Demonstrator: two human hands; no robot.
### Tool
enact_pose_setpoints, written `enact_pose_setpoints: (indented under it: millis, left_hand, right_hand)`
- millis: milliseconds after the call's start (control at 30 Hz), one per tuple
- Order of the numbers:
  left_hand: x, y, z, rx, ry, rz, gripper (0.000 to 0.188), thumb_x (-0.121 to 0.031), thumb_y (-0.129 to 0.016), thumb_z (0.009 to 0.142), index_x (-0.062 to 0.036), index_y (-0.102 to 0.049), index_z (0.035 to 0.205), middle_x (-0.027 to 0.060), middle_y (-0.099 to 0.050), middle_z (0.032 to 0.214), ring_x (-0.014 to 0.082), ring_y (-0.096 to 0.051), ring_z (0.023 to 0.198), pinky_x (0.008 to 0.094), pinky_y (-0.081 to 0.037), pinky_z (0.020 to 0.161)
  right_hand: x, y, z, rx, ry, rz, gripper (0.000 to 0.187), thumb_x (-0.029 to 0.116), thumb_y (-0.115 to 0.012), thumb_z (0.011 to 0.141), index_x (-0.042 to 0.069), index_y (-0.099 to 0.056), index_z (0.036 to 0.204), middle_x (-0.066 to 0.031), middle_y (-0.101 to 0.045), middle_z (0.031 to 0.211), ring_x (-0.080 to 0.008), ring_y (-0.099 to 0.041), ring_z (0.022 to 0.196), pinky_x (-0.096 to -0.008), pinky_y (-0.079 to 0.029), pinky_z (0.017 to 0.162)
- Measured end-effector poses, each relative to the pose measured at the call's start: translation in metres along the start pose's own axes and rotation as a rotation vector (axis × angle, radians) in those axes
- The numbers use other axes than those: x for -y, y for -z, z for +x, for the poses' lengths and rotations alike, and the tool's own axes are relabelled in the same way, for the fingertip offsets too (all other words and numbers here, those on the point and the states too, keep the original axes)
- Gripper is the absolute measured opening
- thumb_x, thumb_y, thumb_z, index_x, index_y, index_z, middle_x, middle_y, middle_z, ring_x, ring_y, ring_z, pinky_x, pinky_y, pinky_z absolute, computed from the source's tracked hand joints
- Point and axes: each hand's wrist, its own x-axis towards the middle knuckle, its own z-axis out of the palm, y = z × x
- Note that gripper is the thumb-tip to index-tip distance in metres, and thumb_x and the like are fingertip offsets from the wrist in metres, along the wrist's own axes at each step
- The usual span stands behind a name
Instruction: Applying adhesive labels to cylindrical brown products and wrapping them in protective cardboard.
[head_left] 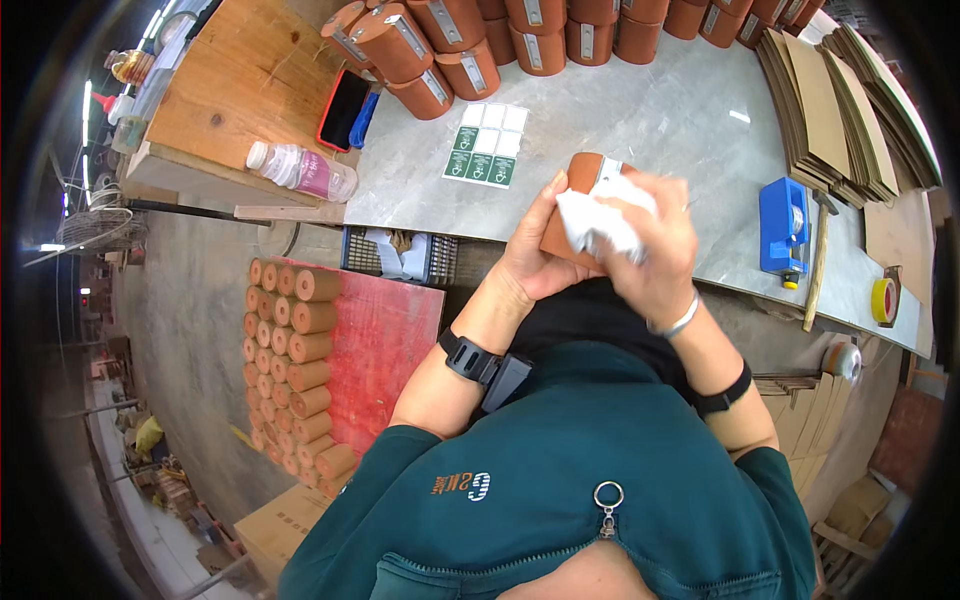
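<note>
A reddish-brown cylinder with a metal strip along its side is held in front of my body, over the table's near edge. My left hand wraps round its left side and underside, thumb near the top. Over the cylinder's right side, my right hand grips a crumpled white cloth pressed against the surface. That hand is slightly blurred, and the cloth covers part of the metal strip. On the table beyond lies a sheet of green and white stickers.
Similar cylinders line the table's back. Cardboard sheets, a blue tape dispenser, a hammer and a tape roll are right. Left are a bottle and a crate. Plain clay cylinders sit lower on a red board.
</note>
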Motion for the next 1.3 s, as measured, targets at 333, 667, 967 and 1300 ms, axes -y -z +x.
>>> enact_pose_setpoints:
  millis: [333, 667, 967, 1300]
  left_hand:
    - [0.002, 0.011, 0.005, 0.213, 0.035, -0.092, 0.093, -0.080, -0.045, 0.096, -0.0057, -0.046, 0.152, 0.0310, -0.066, 0.124, 0.0478, -0.070, 0.109, 0.0523, -0.062, 0.089]
    - [-0.004, -0.014, 0.011, -0.172, -0.188, 0.377, 0.065, -0.053, -0.020, 0.115, -0.0070, -0.043, 0.154, 0.0152, -0.059, 0.145, 0.0296, -0.063, 0.129, 0.0501, -0.055, 0.105]
    - [-0.011, -0.020, -0.017, -0.259, -0.354, 0.486, 0.051, -0.036, -0.043, 0.115, -0.0074, -0.037, 0.157, 0.0118, -0.052, 0.149, 0.0261, -0.049, 0.140, 0.0471, -0.039, 0.116]
    - [-0.006, 0.001, -0.004, 0.090, -0.157, -0.009, 0.067, -0.056, -0.050, 0.108, -0.0069, -0.043, 0.154, 0.0107, -0.056, 0.147, 0.0252, -0.053, 0.138, 0.0486, -0.046, 0.112]
  right_hand:
    - [-0.115, 0.053, -0.011, -0.121, -0.343, -0.646, 0.037, 0.016, -0.078, 0.089, 0.005, -0.071, 0.124, -0.0170, -0.069, 0.119, -0.0361, -0.064, 0.111, -0.0438, -0.047, 0.102]
    - [-0.014, 0.016, -0.022, 0.215, -0.413, 0.174, 0.059, 0.022, -0.079, 0.093, -0.003, -0.056, 0.141, -0.0210, -0.067, 0.125, -0.0326, -0.068, 0.110, -0.0407, -0.055, 0.092]
    - [-0.017, -0.009, -0.013, 0.206, -0.702, 0.397, 0.048, 0.028, -0.068, 0.103, -0.007, -0.060, 0.135, -0.0178, -0.073, 0.108, -0.0226, -0.071, 0.101, -0.0369, -0.055, 0.090]
    - [-0.033, -0.018, -0.032, 0.165, -0.669, 0.629, 0.039, 0.023, -0.047, 0.113, -0.007, -0.066, 0.129, -0.0051, -0.070, 0.094, -0.0105, -0.060, 0.083, -0.0290, -0.052, 0.075]
